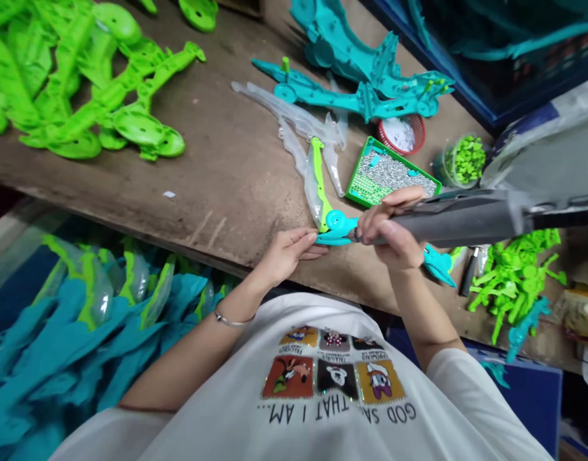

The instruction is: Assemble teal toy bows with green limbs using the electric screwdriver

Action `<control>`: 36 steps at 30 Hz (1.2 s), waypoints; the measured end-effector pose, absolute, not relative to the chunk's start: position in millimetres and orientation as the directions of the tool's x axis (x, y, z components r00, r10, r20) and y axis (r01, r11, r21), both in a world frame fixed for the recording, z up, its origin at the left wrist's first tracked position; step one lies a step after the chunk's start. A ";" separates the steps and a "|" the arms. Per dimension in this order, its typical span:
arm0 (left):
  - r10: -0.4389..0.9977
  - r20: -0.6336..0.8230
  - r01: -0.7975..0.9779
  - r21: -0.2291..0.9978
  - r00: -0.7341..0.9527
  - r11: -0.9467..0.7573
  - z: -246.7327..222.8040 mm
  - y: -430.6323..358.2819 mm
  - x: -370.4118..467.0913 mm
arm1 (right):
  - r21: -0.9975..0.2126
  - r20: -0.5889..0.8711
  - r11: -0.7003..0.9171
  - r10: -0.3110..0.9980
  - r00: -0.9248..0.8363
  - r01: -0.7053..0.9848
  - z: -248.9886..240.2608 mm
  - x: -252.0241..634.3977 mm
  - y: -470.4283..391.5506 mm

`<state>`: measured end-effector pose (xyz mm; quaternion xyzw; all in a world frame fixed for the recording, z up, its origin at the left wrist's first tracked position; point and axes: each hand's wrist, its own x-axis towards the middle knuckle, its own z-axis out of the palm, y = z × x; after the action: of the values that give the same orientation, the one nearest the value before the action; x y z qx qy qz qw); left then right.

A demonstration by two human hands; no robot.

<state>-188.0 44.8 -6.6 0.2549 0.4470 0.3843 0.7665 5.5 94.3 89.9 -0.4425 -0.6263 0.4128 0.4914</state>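
Observation:
My left hand point(294, 251) pinches the near end of a teal plastic part point(339, 232) at the front of the bench. A lime green strip point(319, 176) and a clear plastic piece point(309, 187) rise from that part. My right hand point(392, 230) is wrapped round a dark grey power screwdriver point(455, 218) lying nearly level. Its tip meets the teal part just right of my left fingers; the screw there, if any, is hidden. Beyond my right hand stands a green basket point(355, 171) of small silvery screws with a few teal bits.
Lime green parts point(77, 83) are heaped at the back left. Large teal shells point(351, 64) lie at the back, near a red basket point(421, 131) and a tub point(462, 160) of green pieces. More green parts point(510, 275) lie right. Finished-looking teal pieces point(82, 358) fill the lower left.

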 end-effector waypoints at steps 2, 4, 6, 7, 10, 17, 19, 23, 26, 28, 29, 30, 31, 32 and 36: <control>0.830 -0.483 -0.338 0.759 0.280 0.556 -4.8 43.1 -187.7 | -0.954 0.296 0.298 0.954 -0.053 0.043 104.1 27.8 92.9; 0.838 -0.470 -0.311 0.782 0.277 0.540 -1.4 37.9 -189.4 | -0.954 0.297 0.293 0.953 0.058 0.062 113.4 52.7 89.3; 0.851 -0.458 -0.272 0.811 0.259 0.519 3.5 28.4 -195.2 | -0.956 0.288 0.270 0.941 0.179 0.118 116.7 77.4 84.4; 0.857 -0.455 -0.250 0.824 0.242 0.508 6.3 22.6 -199.8 | -0.955 0.292 0.267 0.928 0.232 0.132 116.5 89.2 82.2; 0.867 -0.471 -0.203 0.844 0.163 0.497 13.5 4.7 -218.5 | -0.943 0.329 0.285 0.878 0.348 0.173 111.2 121.4 80.2; 0.891 -0.453 -0.002 0.891 0.020 0.453 2.1 -6.5 -253.6 | -0.957 0.288 0.238 0.825 0.487 0.163 95.1 165.5 99.6; 0.927 -0.373 0.208 0.904 -0.037 0.373 -2.2 -2.7 -258.6 | -0.967 0.254 0.209 0.836 0.487 0.145 91.3 166.5 104.5; 0.998 -0.053 0.650 0.757 -0.043 0.068 4.1 5.6 -262.9 | -0.969 0.227 0.162 0.880 0.417 0.186 84.5 159.6 109.1; 0.984 0.173 0.761 0.643 -0.037 -0.084 21.1 19.8 -247.1 | -0.969 0.204 0.138 0.916 0.347 0.205 80.8 154.0 110.5; 0.961 0.277 0.750 0.636 -0.001 -0.183 34.6 41.6 -223.2 | -0.967 0.203 0.137 0.926 0.317 0.217 79.3 151.6 111.9; 0.948 0.310 0.727 0.636 0.068 -0.260 40.9 57.5 -208.4 | -0.963 0.210 0.143 0.929 0.305 0.227 79.0 151.0 112.7; 0.930 0.329 0.699 0.625 0.167 -0.346 46.5 76.5 -192.7 | -0.960 0.218 0.151 0.932 0.291 0.237 78.9 150.9 113.6; 0.907 0.330 0.686 0.598 0.261 -0.415 51.2 98.1 -177.2 | -0.956 0.223 0.157 0.937 0.269 0.246 79.2 151.6 114.2; 0.882 0.307 0.692 0.547 0.358 -0.471 55.0 121.4 -162.4 | -0.954 0.224 0.162 0.944 0.241 0.253 79.8 153.2 114.4; 0.769 0.008 0.739 0.267 0.640 -0.618 60.6 207.0 -120.3 | -0.929 0.264 0.219 0.957 0.120 0.297 84.4 170.5 102.4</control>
<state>-120.3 207.0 60.6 0.8974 0.4201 0.0607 0.1203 170.5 102.4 84.4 -0.5383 -0.5825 0.3176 0.5197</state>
